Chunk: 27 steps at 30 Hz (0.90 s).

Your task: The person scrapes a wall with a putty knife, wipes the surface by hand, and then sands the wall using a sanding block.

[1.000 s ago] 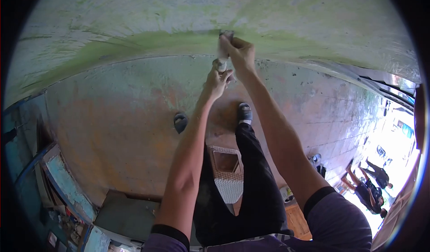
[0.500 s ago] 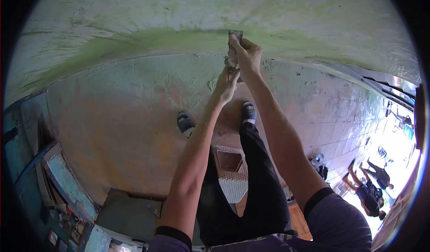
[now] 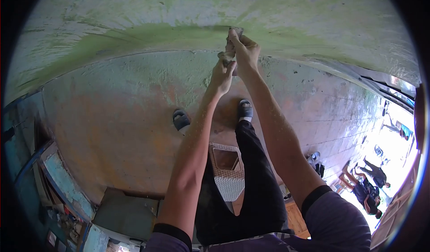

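Observation:
Near the top centre, my right hand (image 3: 246, 50) is closed around a narrow grey-brown scraper-like tool (image 3: 237, 30), its end against the green-stained wall (image 3: 188, 33). Just below and to the left, my left hand (image 3: 221, 76) is closed on a small pale lump (image 3: 226, 56) by the lower part of the tool. What the lump is cannot be made out. Both arms are stretched forward, the hands close together.
My sandalled feet (image 3: 245, 109) stand on the stained floor (image 3: 134, 117). A white woven stool (image 3: 228, 183) is between my legs. A dark box (image 3: 127, 214) lies at lower left, a peeling blue-green frame (image 3: 67, 180) beside it. People (image 3: 367, 191) are outside at right.
Both hands have moved slightly up and left in view. The left hand and pale lump sit a little higher along the tool. The whole view has shifted slightly.

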{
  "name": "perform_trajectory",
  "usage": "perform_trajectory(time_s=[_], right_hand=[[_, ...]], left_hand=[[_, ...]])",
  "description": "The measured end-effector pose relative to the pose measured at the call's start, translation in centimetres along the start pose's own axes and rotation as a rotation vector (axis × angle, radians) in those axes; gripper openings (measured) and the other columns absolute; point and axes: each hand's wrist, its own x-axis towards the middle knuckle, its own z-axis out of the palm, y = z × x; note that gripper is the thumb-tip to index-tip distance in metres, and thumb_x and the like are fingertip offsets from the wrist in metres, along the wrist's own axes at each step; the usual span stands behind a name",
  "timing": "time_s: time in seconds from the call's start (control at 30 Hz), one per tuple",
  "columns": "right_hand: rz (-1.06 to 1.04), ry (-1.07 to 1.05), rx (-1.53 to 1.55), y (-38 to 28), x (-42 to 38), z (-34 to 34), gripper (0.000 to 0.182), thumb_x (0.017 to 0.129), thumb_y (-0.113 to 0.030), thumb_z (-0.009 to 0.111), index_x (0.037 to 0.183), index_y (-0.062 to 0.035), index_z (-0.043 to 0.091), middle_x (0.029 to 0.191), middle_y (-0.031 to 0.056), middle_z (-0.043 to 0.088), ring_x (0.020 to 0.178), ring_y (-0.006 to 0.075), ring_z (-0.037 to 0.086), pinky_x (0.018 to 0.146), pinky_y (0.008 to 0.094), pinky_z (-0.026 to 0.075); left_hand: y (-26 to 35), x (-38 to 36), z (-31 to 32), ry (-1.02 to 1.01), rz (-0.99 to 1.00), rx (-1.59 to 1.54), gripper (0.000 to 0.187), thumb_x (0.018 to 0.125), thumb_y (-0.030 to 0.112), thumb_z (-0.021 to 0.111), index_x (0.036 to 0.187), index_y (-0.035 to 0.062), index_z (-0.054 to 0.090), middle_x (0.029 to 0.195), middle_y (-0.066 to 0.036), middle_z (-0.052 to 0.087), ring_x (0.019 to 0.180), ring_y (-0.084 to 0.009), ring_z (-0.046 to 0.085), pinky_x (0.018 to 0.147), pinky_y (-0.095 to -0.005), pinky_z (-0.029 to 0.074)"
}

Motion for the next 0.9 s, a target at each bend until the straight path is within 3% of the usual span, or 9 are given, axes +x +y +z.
perform_trajectory(time_s=[0.07, 0.1, 0.2, 0.3, 0.43, 0.57, 0.67, 0.77, 0.9], right_hand=[[-0.007, 0.029, -0.068, -0.2, 0.3, -0.1, 0.037, 0.087, -0.026, 0.079, 0.066, -0.0019, 0.062, 0.061, 0.0011, 0.057, 0.053, 0.0071, 0.049, 0.046, 0.0249, 0.040], [-0.018, 0.015, -0.046, -2.1, -0.6, -0.1, 0.039, 0.087, -0.027, 0.079, 0.063, -0.0021, 0.061, 0.061, 0.0001, 0.056, 0.052, 0.0064, 0.048, 0.046, 0.0250, 0.039], [0.037, -0.018, 0.102, -1.3, -0.3, 0.1, 0.039, 0.086, -0.027, 0.080, 0.065, -0.0021, 0.061, 0.061, -0.0001, 0.055, 0.052, 0.0060, 0.047, 0.045, 0.0251, 0.038], [0.023, 0.033, -0.026, -0.1, 0.3, 0.0, 0.035, 0.087, -0.026, 0.080, 0.070, -0.0014, 0.062, 0.062, 0.0006, 0.056, 0.050, 0.0063, 0.046, 0.043, 0.0247, 0.036], [-0.002, -0.009, 0.057, -6.3, -2.8, 0.7, 0.038, 0.086, -0.029, 0.080, 0.069, -0.0001, 0.064, 0.060, 0.0004, 0.055, 0.053, 0.0069, 0.048, 0.047, 0.0264, 0.039], [0.045, 0.074, -0.125, -0.6, -0.1, 0.7, 0.039, 0.084, -0.030, 0.081, 0.067, -0.0001, 0.063, 0.059, 0.0012, 0.055, 0.049, 0.0080, 0.048, 0.044, 0.0260, 0.037], [0.054, 0.012, 0.050, -5.3, -2.4, 1.1, 0.040, 0.082, -0.032, 0.082, 0.066, -0.0004, 0.063, 0.059, 0.0010, 0.056, 0.051, 0.0078, 0.050, 0.046, 0.0262, 0.040], [-0.018, 0.018, 0.093, -4.2, -2.0, 1.5, 0.040, 0.082, -0.032, 0.082, 0.066, -0.0005, 0.063, 0.058, 0.0006, 0.055, 0.051, 0.0074, 0.050, 0.045, 0.0261, 0.039], [0.046, 0.065, -0.039, -4.4, -1.9, 1.4, 0.040, 0.084, -0.031, 0.082, 0.067, -0.0002, 0.061, 0.058, -0.0002, 0.052, 0.050, 0.0068, 0.048, 0.044, 0.0246, 0.037]], left_hand=[[0.6, 0.1, 0.0, -0.032, -0.060, 0.086, 0.036, 0.100, 0.027, 0.055, 0.121, -0.0026, 0.053, 0.104, -0.021, 0.067, 0.096, -0.0316, 0.066, 0.083, -0.0410, 0.050], [1.9, -0.7, 0.3, 0.035, 0.110, -0.031, 0.035, 0.100, 0.025, 0.055, 0.120, -0.0030, 0.053, 0.101, -0.021, 0.068, 0.093, -0.0318, 0.067, 0.082, -0.0415, 0.050], [2.0, -0.4, 0.4, 0.031, 0.079, -0.129, 0.034, 0.100, 0.023, 0.056, 0.120, -0.0034, 0.052, 0.100, -0.022, 0.067, 0.094, -0.0329, 0.067, 0.082, -0.0418, 0.050], [1.3, -0.1, 0.1, -0.030, -0.037, -0.010, 0.033, 0.100, 0.020, 0.055, 0.121, -0.0043, 0.052, 0.102, -0.022, 0.068, 0.094, -0.0321, 0.067, 0.083, -0.0409, 0.050], [5.0, -1.0, 0.4, 0.119, 0.268, -0.135, 0.037, 0.099, 0.021, 0.055, 0.126, -0.0040, 0.049, 0.101, -0.022, 0.067, 0.092, -0.0332, 0.067, 0.080, -0.0423, 0.050], [0.2, 0.0, -0.4, 0.000, -0.019, 0.144, 0.043, 0.100, 0.024, 0.054, 0.131, -0.0052, 0.047, 0.106, -0.024, 0.068, 0.096, -0.0342, 0.068, 0.085, -0.0405, 0.050], [3.8, -0.9, -0.1, 0.161, 0.293, -0.037, 0.038, 0.100, 0.024, 0.055, 0.125, -0.0029, 0.051, 0.101, -0.023, 0.068, 0.092, -0.0358, 0.069, 0.080, -0.0424, 0.051], [4.6, -0.4, -1.1, 0.038, 0.096, -0.033, 0.038, 0.099, 0.025, 0.055, 0.127, -0.0019, 0.051, 0.101, -0.025, 0.068, 0.094, -0.0405, 0.068, 0.080, -0.0431, 0.051], [2.3, -0.5, -0.3, 0.070, 0.158, 0.015, 0.040, 0.099, 0.025, 0.056, 0.128, -0.0024, 0.051, 0.101, -0.025, 0.068, 0.095, -0.0404, 0.068, 0.080, -0.0427, 0.051]])
